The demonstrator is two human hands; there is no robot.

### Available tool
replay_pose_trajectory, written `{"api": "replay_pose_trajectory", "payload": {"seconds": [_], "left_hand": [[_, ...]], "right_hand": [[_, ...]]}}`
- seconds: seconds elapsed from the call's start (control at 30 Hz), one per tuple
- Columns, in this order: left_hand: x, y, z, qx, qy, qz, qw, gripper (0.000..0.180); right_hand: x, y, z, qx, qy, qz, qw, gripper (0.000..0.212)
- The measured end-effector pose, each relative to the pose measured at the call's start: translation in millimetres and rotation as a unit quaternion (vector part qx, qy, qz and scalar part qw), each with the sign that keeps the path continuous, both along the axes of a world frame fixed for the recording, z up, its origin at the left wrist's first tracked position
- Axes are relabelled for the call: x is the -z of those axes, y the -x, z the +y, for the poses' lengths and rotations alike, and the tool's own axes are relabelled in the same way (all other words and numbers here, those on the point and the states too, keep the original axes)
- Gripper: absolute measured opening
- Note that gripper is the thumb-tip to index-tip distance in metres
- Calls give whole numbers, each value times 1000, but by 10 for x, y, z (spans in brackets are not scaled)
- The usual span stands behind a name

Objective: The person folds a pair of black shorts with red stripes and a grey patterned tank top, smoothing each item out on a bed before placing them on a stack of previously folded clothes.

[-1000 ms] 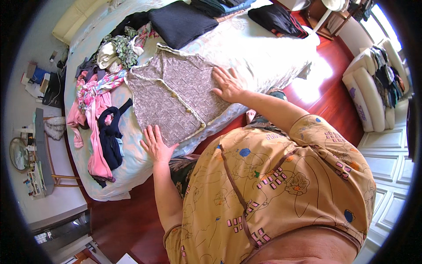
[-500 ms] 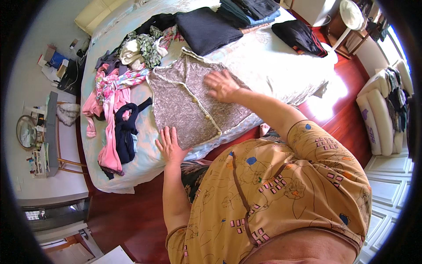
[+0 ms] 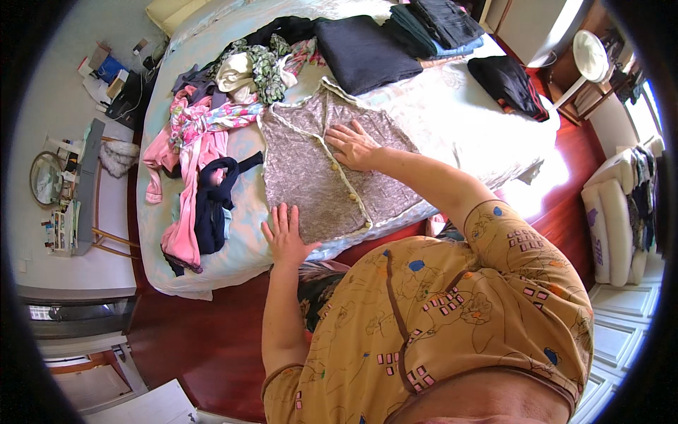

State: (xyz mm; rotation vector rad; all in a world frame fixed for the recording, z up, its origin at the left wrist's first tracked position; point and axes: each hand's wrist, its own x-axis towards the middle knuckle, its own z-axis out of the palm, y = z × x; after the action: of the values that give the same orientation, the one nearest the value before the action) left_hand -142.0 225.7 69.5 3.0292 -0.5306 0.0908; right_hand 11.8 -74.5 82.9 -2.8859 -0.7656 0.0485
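A grey-brown knit vest [image 3: 304,187] with cream trim and small buttons lies spread flat at the near edge of the bed [image 3: 166,240]. My left hand [image 3: 286,237] rests on its lower left corner, fingers spread. With its fingers stretched out, my right hand [image 3: 354,146] lies flat on the vest's upper middle, close to the buttoned front edge. Neither hand grips anything. Left of the vest is a loose heap with a pink garment [image 3: 185,226], a dark navy garment [image 3: 214,205] and a green patterned cloth [image 3: 270,76].
A folded black garment [image 3: 364,53] lies behind the vest, beside a stack of folded dark trousers [image 3: 441,28]. Farther right is a black garment with red stripes [image 3: 508,86]. A white fan [image 3: 592,55] and a cream padded seat [image 3: 611,212] stand on the right.
My right hand has slid left across the vest toward its buttoned edge. My left hand stays at the lower left corner. The whole view has shifted slightly.
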Motion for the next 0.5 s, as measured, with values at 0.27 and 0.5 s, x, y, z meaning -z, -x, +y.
{"api": "replay_pose_trajectory", "payload": {"seconds": [0.27,0.5], "left_hand": [[88,-11,39,18,30,-31,999,125],[-3,-5,27,-4,10,33,999,126]], "right_hand": [[140,-706,-480,124,-9,-17,992,60],[176,-129,-166,90,-53,-143,984,56]]}}
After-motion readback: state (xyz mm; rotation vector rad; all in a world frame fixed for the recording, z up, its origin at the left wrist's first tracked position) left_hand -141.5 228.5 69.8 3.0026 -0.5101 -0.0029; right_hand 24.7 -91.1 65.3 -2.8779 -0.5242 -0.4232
